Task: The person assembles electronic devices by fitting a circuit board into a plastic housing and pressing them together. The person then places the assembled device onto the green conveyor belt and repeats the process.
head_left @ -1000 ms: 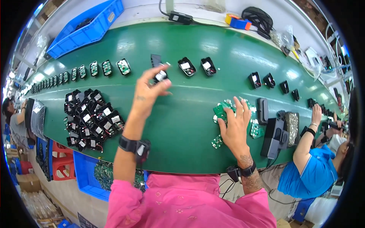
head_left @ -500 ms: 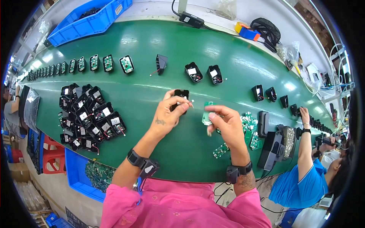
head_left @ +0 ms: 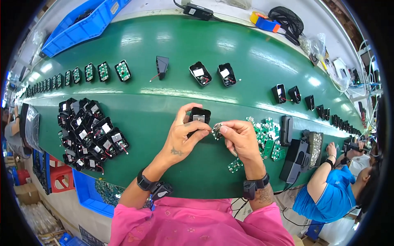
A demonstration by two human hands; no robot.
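Tabletop (head_left: 201, 176): one board (head_left: 216, 132) in fingers (head_left: 230, 133)

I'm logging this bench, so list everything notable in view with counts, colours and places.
table: one, green, centre
held housing: one, black, centre
held circuit board: one, green, centre
loose circuit boards: many, green, right
piled housings: many, black, left
housings in rows: many, black, across table
bins: at least two, blue, left
stool: one, red, lower left
power adapter: one, black, top
boxy items: several, black, right
co-worker: one clearly, blue-shirted, right
left hand: one, pink-sleeved, holding housing
right hand: one, pink-sleeved, holding board
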